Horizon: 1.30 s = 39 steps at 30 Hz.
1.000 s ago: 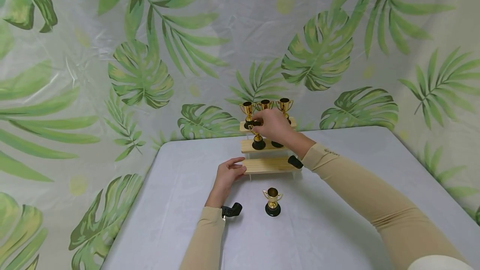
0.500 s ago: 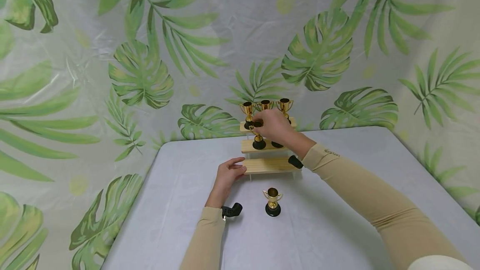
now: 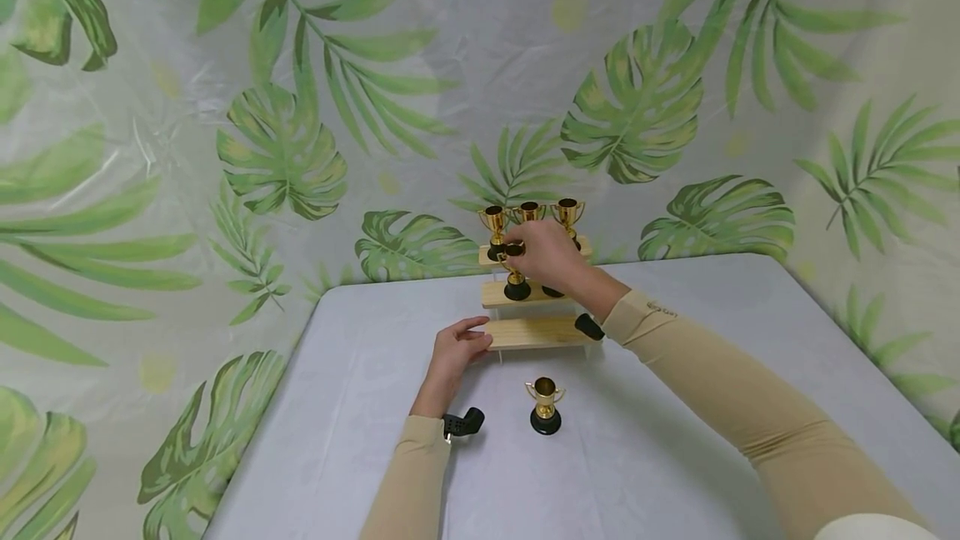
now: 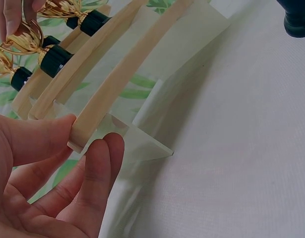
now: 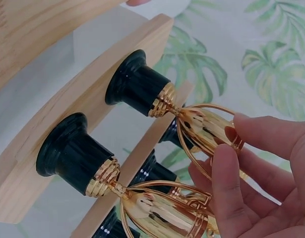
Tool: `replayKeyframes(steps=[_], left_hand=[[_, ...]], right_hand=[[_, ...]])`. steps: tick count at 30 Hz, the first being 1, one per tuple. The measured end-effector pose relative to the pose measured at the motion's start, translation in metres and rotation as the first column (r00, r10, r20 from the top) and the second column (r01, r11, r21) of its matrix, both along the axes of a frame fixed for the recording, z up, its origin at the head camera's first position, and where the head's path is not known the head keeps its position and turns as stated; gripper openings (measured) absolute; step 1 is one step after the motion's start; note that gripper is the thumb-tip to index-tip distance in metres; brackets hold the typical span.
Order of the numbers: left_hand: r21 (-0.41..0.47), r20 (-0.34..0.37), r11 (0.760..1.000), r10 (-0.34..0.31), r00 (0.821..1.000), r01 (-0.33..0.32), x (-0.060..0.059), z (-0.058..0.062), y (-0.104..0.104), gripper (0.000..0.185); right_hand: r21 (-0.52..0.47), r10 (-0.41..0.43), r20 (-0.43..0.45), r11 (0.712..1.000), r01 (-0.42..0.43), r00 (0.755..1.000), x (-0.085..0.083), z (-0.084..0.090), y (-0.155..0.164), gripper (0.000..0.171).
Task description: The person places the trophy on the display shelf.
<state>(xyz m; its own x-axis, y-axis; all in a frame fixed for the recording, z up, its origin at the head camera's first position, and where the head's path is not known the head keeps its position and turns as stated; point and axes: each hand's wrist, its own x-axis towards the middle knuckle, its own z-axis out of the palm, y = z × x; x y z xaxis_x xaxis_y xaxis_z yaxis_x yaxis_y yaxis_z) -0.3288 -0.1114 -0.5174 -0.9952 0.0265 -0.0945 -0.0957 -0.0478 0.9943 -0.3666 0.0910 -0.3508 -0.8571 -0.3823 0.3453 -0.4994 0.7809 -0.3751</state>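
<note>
A three-tier wooden display stand stands on the table. My left hand pinches the left end of its lowest shelf between thumb and fingers. On the middle shelf two gold trophy cups with black bases stand upright. My right hand pinches the left one, a trophy, near its rim; its base sits on the shelf. The other middle-shelf trophy is close by the right hand, which mostly hides it in the head view. Three more trophies line the top shelf, including the left trophy.
One more gold trophy stands upright on the white-covered table, in front of the stand. Behind the table hangs a leaf-patterned curtain. A black wrist camera is strapped to the left wrist.
</note>
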Motion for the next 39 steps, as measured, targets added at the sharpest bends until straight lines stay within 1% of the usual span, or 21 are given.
replayKeyframes(steps=[7, 16, 20, 26, 30, 33, 39], left_hand=[[-0.015, 0.0, 1.0, -0.004, 1.0, 0.004, 0.002, -0.001, 0.001, 0.039], [-0.033, 0.0, 0.999, 0.004, 1.0, -0.004, 0.003, -0.001, 0.001, 0.037], [-0.036, 0.011, 0.999, 0.01, 1.0, -0.009, 0.003, -0.002, 0.001, 0.037], [-0.039, 0.015, 0.999, -0.005, 1.0, 0.006, 0.004, 0.0, 0.001, 0.041], [-0.045, 0.008, 0.999, -0.014, 1.0, 0.015, 0.004, 0.001, 0.001, 0.043], [-0.051, 0.007, 0.999, -0.007, 1.0, 0.007, 0.004, 0.003, 0.002, 0.042], [-0.057, 0.01, 0.998, 0.01, 1.0, -0.009, 0.004, 0.002, 0.003, 0.04]], right_hand=[[0.011, 0.001, 0.011, 1.0, -0.001, 1.0, 0.007, 0.002, 0.001, 0.036], [0.01, 0.033, -0.041, 0.999, -0.033, 0.999, 0.016, 0.007, 0.004, 0.037], [0.019, 0.042, -0.069, 0.999, -0.041, 0.997, 0.022, 0.009, 0.005, 0.036], [0.019, 0.061, -0.121, 0.998, -0.059, 0.991, 0.033, 0.014, 0.009, 0.035], [-0.008, 0.078, -0.135, 0.997, -0.08, 0.988, 0.039, 0.018, 0.011, 0.034], [-0.026, 0.086, -0.142, 0.996, -0.091, 0.986, 0.043, 0.019, 0.014, 0.034], [-0.02, 0.088, -0.142, 0.996, -0.091, 0.986, 0.053, 0.016, 0.021, 0.036]])
